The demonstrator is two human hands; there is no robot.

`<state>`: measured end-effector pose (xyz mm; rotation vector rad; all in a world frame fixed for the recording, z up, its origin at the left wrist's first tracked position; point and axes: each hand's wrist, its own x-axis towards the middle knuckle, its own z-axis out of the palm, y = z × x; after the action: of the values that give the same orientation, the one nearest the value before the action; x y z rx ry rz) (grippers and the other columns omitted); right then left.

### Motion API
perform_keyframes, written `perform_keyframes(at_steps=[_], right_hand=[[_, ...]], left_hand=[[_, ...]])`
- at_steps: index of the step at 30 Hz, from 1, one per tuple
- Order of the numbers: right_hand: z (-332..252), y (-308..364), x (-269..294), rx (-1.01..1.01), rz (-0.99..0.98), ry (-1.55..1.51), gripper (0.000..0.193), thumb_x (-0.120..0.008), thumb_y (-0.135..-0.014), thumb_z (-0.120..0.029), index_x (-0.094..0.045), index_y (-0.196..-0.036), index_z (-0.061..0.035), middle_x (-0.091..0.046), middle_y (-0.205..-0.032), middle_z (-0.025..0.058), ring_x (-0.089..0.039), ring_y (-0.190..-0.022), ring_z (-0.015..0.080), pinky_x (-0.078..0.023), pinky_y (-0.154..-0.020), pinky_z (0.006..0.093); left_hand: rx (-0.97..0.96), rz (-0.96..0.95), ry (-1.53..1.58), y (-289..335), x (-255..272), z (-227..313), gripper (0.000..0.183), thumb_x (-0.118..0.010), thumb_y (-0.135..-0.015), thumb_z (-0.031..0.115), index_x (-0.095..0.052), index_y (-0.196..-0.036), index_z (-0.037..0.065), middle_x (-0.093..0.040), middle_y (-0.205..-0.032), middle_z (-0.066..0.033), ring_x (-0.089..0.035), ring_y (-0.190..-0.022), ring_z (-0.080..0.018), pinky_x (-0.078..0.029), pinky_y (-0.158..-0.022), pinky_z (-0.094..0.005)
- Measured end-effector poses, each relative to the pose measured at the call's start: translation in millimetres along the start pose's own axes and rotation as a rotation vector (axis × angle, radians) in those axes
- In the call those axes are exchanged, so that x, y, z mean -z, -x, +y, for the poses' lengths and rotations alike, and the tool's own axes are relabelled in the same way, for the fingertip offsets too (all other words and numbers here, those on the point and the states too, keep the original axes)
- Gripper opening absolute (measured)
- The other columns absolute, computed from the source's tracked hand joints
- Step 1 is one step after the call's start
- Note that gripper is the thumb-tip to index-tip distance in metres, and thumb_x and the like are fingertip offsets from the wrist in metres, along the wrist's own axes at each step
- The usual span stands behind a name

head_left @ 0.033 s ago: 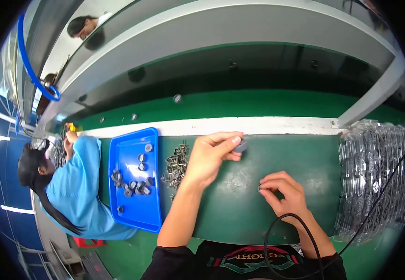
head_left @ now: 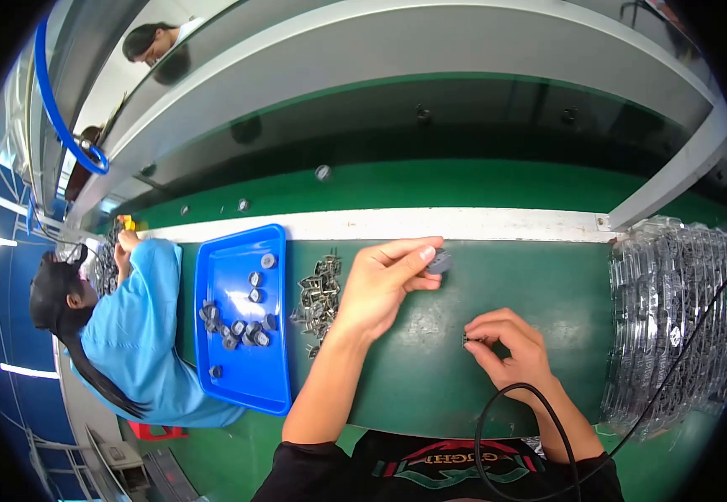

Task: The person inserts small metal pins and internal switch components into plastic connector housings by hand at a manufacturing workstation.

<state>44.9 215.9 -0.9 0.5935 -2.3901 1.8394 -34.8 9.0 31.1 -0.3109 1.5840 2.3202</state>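
Left hand (head_left: pixel 384 284) pinched a small grey round part (head_left: pixel 439 263); right hand (head_left: pixel 510 347) gripped a tiny dark component (head_left: pixel 467 340) above the green table (head_left: pixel 514 276).

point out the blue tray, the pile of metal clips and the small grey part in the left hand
blue tray (head_left: pixel 238 381), head view, bare floor
pile of metal clips (head_left: pixel 317 293), head view, middle
small grey part (head_left: pixel 440 263), head view, exposed end

One blue tray (head_left: pixel 228 276), two hands, one cable (head_left: pixel 497 414).
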Motion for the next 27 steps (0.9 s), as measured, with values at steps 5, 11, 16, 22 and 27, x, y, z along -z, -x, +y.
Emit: perform_keyframes(at_steps=[5,11,16,22,27], right_hand=[[-18.0,-20.2,-10.1,-0.083,0.016,-0.133,0.022,-0.074,-0.080,0.006,-0.068,-0.098,-0.0041,-0.068,-0.097,0.0097,-0.067,-0.081,0.0168,-0.054,-0.063,0.0252],[-15.8,-66.3,-5.1,-0.050,0.193,-0.442,0.016,-0.069,-0.083,0.012,-0.069,-0.097,0.0058,-0.060,-0.103,0.0095,-0.065,-0.085,0.0161,-0.056,-0.072,0.0261],[-13.9,-62.9,-8.1,0.130,0.197,-0.027,0.016,-0.071,-0.081,0.011,-0.069,-0.096,0.0048,-0.063,-0.096,0.0106,-0.065,-0.080,0.0163,-0.056,-0.068,0.0265],[-28.5,-71.7,7.1,0.319,0.095,0.238,0.014,-0.073,-0.080,0.008,-0.069,-0.092,0.0025,-0.064,-0.092,0.0102,-0.064,-0.077,0.0168,-0.052,-0.061,0.0258],[-29.7,-63.8,-10.0,0.122,0.244,0.059,0.016,-0.072,-0.080,0.009,-0.066,-0.093,0.0031,-0.064,-0.091,0.0106,-0.064,-0.076,0.0159,-0.053,-0.060,0.0261]], left_hand=[[-0.099,-0.149,0.105,21.7,8.8,-11.0,0.045,-0.070,-0.084,-0.008,-0.059,-0.128,-0.006,-0.068,-0.105,-0.0110,-0.066,-0.088,-0.0135,-0.056,-0.082,-0.0259],[-0.354,-0.106,-0.010,22.6,8.9,-31.8,0.048,-0.070,-0.077,-0.020,-0.059,-0.122,-0.007,-0.056,-0.118,-0.0108,-0.064,-0.105,-0.0188,-0.059,-0.089,-0.0297],[-0.505,-0.177,-0.094,24.7,-0.8,-35.6,0.048,-0.068,-0.078,-0.019,-0.059,-0.123,-0.006,-0.056,-0.121,-0.0131,-0.065,-0.107,-0.0212,-0.059,-0.089,-0.0308],[-0.306,-0.293,-0.041,28.0,2.6,-31.4,0.047,-0.068,-0.079,-0.018,-0.057,-0.123,-0.006,-0.057,-0.121,-0.0127,-0.066,-0.105,-0.0202,-0.059,-0.085,-0.0282],[-0.394,-0.224,0.048,30.6,4.8,-33.0,0.044,-0.068,-0.078,-0.020,-0.057,-0.119,-0.008,-0.056,-0.123,-0.0160,-0.066,-0.106,-0.0217,-0.059,-0.087,-0.0309]])
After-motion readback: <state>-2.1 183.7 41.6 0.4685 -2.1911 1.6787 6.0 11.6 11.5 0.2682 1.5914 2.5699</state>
